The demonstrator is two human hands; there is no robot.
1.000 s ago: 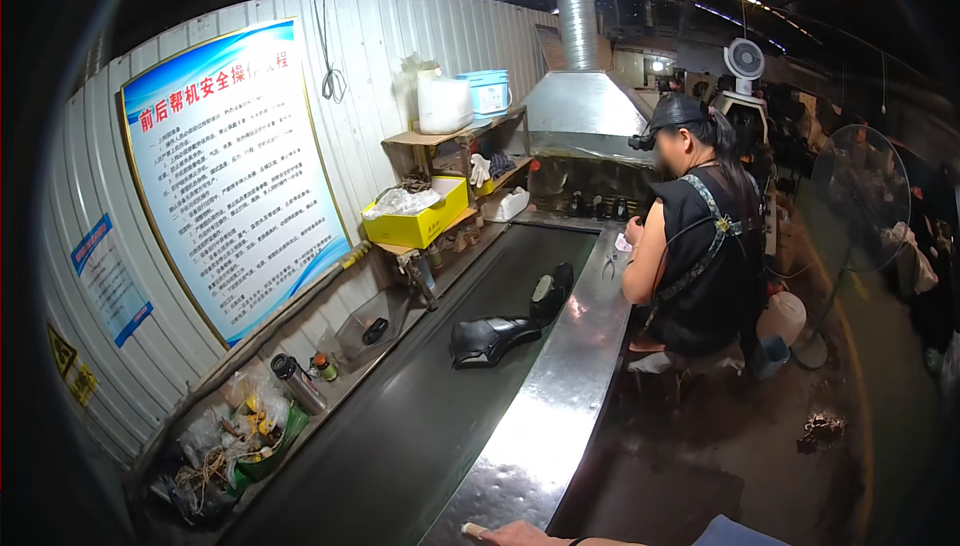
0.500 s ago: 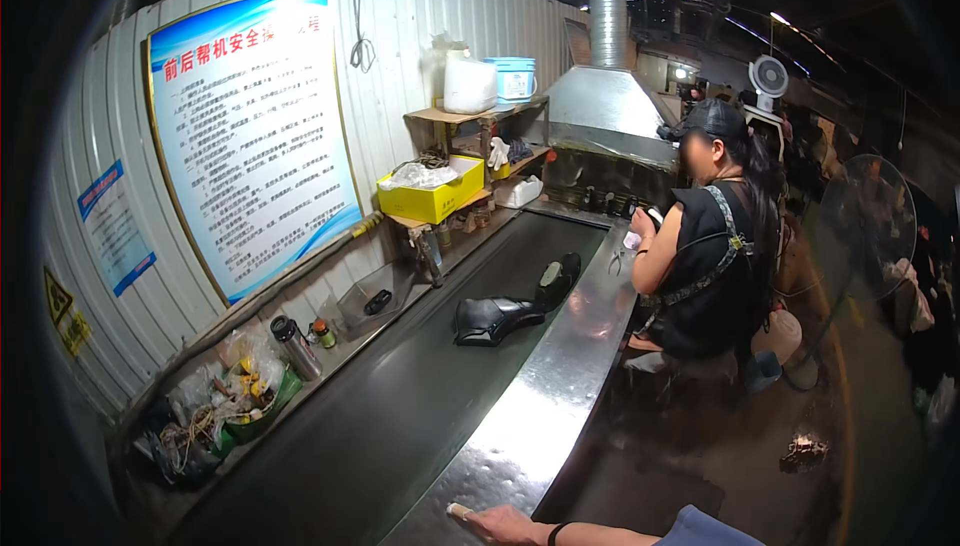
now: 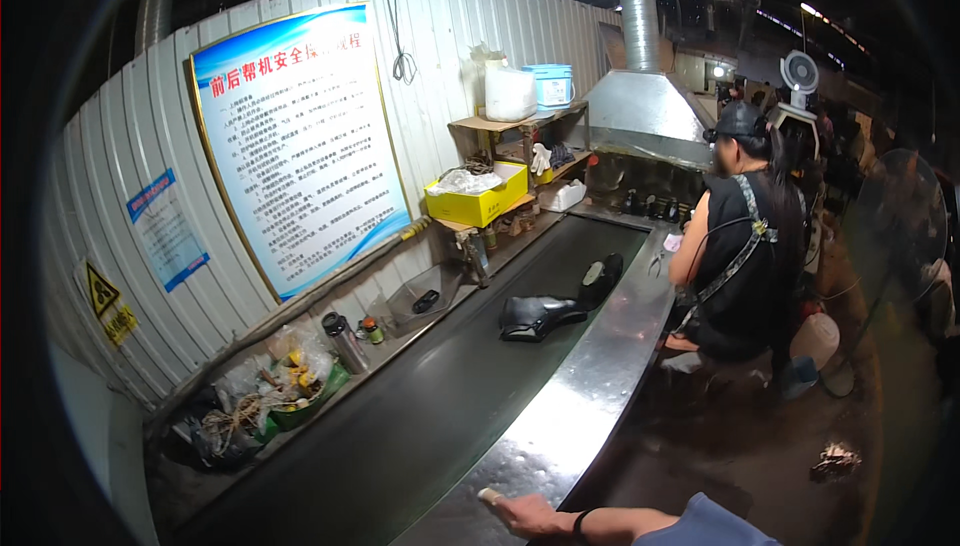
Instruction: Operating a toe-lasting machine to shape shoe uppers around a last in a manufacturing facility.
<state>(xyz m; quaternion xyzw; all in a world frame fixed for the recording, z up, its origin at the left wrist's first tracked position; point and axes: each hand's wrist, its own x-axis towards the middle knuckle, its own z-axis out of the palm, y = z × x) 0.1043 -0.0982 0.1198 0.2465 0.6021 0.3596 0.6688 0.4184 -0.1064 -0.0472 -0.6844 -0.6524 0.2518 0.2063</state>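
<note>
My right hand lies on the smooth metal ledge at the lower edge. One finger, with a pale wrap on its tip, stretches out over the metal; nothing shows in its grip, and the other fingers are partly hidden. A dark band circles that wrist. My left hand is out of the picture. Farther along, on the dark belt beside the ledge, a black boot lies on its side. Just past it is a second black shoe-like piece with a pale patch.
A co-worker in black sits along the ledge's far right, near pliers. Left of the belt stand a flask, bagged odds and ends and a shelf with a yellow box. A metal hood closes the far end.
My view has swung left, so everything sits farther right in it. The co-worker has turned away, and their hands no longer show. My right hand stays on the ledge.
</note>
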